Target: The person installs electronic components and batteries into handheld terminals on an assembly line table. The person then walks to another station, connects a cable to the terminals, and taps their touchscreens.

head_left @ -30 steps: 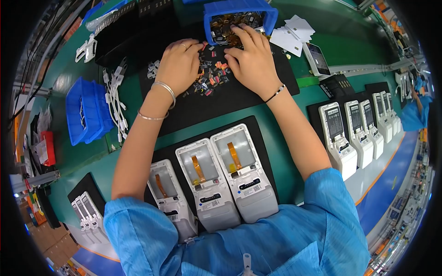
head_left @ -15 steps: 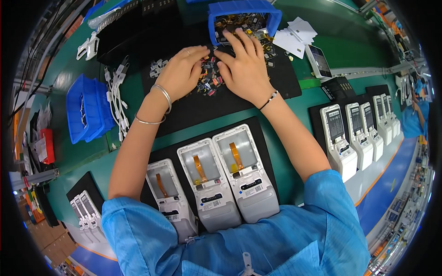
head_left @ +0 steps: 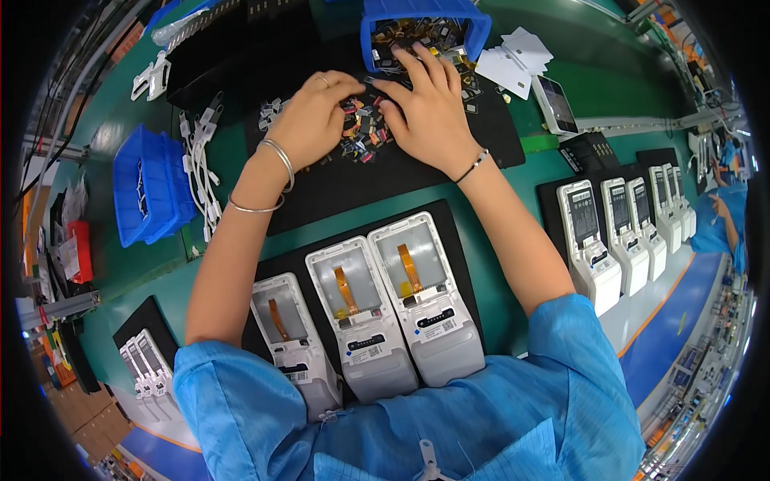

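Observation:
My left hand (head_left: 311, 119) rests at the left side of a pile of small mixed cards (head_left: 365, 132) on a black mat (head_left: 337, 192), its fingers bent together and their tips hard to make out. My right hand (head_left: 425, 108) lies at the pile's right side with its fingers spread, the longer ones reaching towards the mouth of a tipped blue bin (head_left: 479, 30). That bin is full of small dark and amber parts. Some small grey pieces (head_left: 271, 114) lie left of my left hand.
Three open white devices (head_left: 425, 297) stand close to my body. More white devices (head_left: 593, 248) line the right side. Blue trays (head_left: 144, 188) and white cables (head_left: 202, 164) are at the left. White cards (head_left: 513, 60) and a phone-like device (head_left: 555, 104) lie at the upper right. A co-worker's arm (head_left: 724, 216) shows far right.
My right hand has come left and slightly down from its place at the bin's mouth. My left hand has shifted slightly down. The co-worker's arm at the far right has moved.

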A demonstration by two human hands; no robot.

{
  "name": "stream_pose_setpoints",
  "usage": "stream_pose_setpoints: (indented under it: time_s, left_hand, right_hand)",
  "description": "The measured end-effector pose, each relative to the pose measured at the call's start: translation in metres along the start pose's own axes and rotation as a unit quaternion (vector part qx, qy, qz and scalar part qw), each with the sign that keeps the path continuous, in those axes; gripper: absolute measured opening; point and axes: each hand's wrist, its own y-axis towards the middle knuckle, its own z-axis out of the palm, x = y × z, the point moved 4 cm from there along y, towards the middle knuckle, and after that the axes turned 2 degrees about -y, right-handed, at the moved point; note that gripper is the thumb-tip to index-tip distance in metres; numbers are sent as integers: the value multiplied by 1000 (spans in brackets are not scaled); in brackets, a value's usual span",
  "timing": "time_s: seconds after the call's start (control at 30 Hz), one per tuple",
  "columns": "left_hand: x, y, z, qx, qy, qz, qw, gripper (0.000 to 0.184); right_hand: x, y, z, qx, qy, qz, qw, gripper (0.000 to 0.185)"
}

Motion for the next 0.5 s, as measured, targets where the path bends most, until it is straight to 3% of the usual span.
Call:
stream_pose_setpoints:
  time_s: [0.13, 0.33, 0.5]
  left_hand:
    - [10, 5, -8, -19, 11, 3, 1000, 37]
    - [-9, 2, -18, -82, 26, -5, 996, 17]
    - [-35, 15, 9, -24, -9, 19, 999, 13]
  right_hand:
    - [-3, 7, 10, 0, -35, -12, 999, 24]
    - [1, 1, -8, 9, 14, -8, 1000, 23]
    - [-37, -13, -49, -40, -33, 96, 994, 17]
